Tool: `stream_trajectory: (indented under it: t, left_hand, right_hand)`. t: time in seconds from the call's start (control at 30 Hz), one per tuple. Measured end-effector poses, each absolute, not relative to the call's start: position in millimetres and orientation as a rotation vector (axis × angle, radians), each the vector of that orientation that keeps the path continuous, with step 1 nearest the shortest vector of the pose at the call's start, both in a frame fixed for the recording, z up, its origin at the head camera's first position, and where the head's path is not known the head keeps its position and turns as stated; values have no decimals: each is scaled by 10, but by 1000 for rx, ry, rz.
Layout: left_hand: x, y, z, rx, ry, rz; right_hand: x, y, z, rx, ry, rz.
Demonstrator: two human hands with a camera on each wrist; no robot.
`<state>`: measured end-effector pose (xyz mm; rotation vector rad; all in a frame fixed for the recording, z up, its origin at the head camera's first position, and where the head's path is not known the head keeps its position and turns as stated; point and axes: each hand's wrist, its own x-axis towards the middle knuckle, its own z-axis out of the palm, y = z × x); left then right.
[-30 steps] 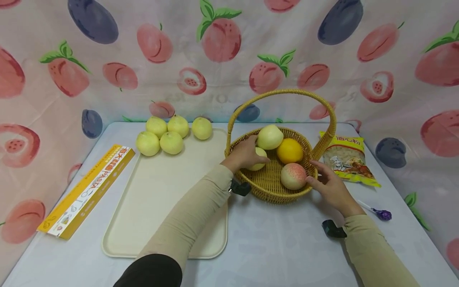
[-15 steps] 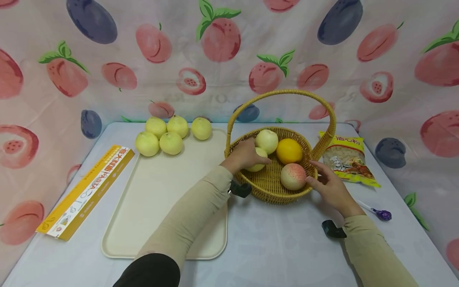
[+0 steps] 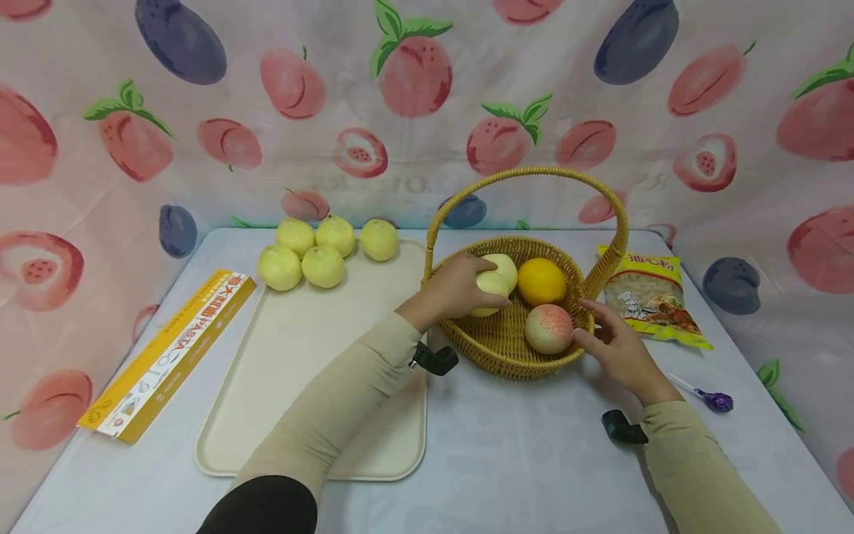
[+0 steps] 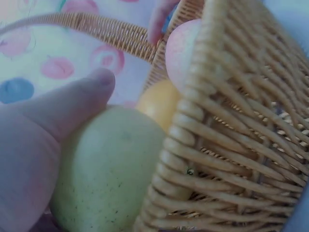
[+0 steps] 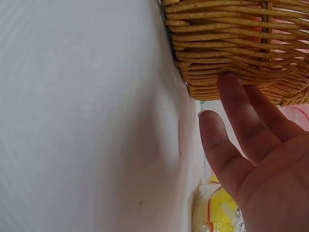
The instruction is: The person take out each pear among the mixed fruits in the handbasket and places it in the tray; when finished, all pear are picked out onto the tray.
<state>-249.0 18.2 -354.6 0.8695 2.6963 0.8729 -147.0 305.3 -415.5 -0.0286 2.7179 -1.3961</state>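
In the wicker basket (image 3: 514, 363), my left hand (image 3: 454, 289) grips a pale yellow pear (image 3: 492, 288). Its speckled skin shows large in the left wrist view, with my thumb (image 4: 79, 99) lying along it. Partly hidden behind it sits a second pear (image 3: 505, 268). To their right is an orange (image 3: 542, 282), and a pink-blushed peach (image 3: 549, 328) lies near the front right wall. My right hand (image 3: 620, 352) holds the basket's right rim, close to the peach. Its other fingers (image 5: 241, 116) reach against the outer wicker wall in the right wrist view.
A cream tray (image 3: 313, 386) stands left of the basket, with several yellow pears (image 3: 323, 265) at its back edge. A pasta box (image 3: 167, 356) lies farther left. On the right are a yellow food packet (image 3: 650, 297) and a purple lollipop (image 3: 717, 401). The basket handle (image 3: 527, 172) arches overhead.
The pear in my left hand has shifted right, now overlapping the other pear, which sits lower than one second ago. My right hand has stayed at the rim.
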Motion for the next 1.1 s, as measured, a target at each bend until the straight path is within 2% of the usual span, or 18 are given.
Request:
stream_trajectory:
  t: [0.5,1.1]
  left_hand:
    - [-2182,-15,-3294,1023,2682,937]
    - [-2090,-312,-3166,1064,2760,817]
  right_hand:
    - [-1459,3061,-4131,-16,2699,-1388]
    - [-1468,3056,-4144,-17,2707,-1376]
